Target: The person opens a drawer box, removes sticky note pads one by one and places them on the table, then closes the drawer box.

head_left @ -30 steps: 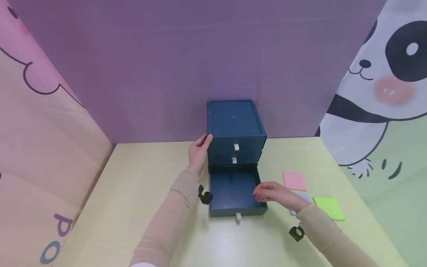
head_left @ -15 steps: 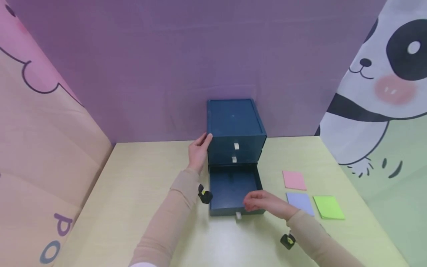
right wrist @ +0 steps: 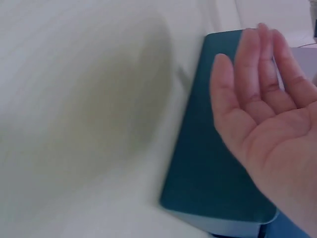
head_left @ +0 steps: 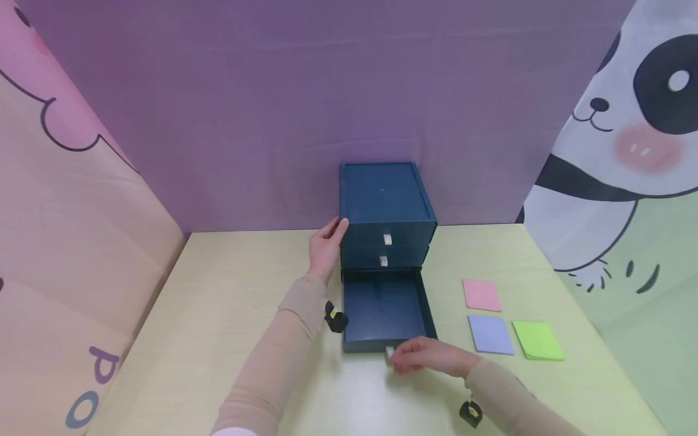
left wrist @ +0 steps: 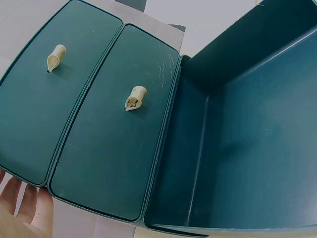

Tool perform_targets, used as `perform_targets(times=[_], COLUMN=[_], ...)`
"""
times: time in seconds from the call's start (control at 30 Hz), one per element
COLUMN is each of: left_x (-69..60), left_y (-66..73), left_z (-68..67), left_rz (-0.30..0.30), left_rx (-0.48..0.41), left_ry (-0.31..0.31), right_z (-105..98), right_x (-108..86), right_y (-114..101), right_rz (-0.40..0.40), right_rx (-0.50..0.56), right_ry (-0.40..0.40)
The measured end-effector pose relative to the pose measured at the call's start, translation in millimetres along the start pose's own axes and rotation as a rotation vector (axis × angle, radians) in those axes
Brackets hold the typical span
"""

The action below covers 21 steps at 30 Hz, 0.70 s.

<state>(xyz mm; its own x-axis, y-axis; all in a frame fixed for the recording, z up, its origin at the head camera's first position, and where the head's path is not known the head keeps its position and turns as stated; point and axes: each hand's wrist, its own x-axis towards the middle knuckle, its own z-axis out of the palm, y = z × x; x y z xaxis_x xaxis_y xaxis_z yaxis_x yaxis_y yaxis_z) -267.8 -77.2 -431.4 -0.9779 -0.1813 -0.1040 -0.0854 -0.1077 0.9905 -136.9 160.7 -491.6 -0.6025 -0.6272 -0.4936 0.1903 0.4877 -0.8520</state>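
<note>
A dark blue cabinet of small drawers (head_left: 384, 194) stands against the purple backdrop. Its bottom drawer (head_left: 382, 309) is pulled far out, while the two upper drawer fronts (left wrist: 114, 129) sit flush. My left hand (head_left: 324, 245) rests against the cabinet's left side, its fingers (left wrist: 42, 210) laid along the side near the front edge. Close to the white pull tab (head_left: 389, 353) of the bottom drawer is my right hand (head_left: 431, 356). Seen from the right wrist, its fingers (right wrist: 270, 69) are extended in front of the drawer front (right wrist: 203, 163), with nothing in the palm.
To the right of the drawer, pink (head_left: 482, 295), blue (head_left: 491, 334) and green (head_left: 538, 340) square sticky-note pads lie on the pale wooden table (head_left: 229, 290). Printed cloths with a panda (head_left: 594, 175) and lettering hang at the sides.
My right hand has moved left and toward me, from over the drawer's right wall to its front tab, uncovering the blue pad. My left hand stays in place.
</note>
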Motion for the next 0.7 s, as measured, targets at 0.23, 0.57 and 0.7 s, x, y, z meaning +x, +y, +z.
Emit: perform_targets(times=[0.23,0.57,0.7], left_x=[-0.8,-1.1,-0.3], left_y=[-0.8,-0.9,0.4], left_z=[2.0,-0.4,-0.9], left_rz=[-0.001,-0.008,-0.009], left_rx=[-0.016,-0.011,0.004], left_ry=[-0.001,-0.001,-0.007], right_z=[7,15,18], right_x=[-2.3,4.8,10.4], right_y=[17,31,36], right_rz=[0.07,0.08,0.04], right_rx=[0.054,0.225,0.271], right_ry=[0.052,0.133,0.167])
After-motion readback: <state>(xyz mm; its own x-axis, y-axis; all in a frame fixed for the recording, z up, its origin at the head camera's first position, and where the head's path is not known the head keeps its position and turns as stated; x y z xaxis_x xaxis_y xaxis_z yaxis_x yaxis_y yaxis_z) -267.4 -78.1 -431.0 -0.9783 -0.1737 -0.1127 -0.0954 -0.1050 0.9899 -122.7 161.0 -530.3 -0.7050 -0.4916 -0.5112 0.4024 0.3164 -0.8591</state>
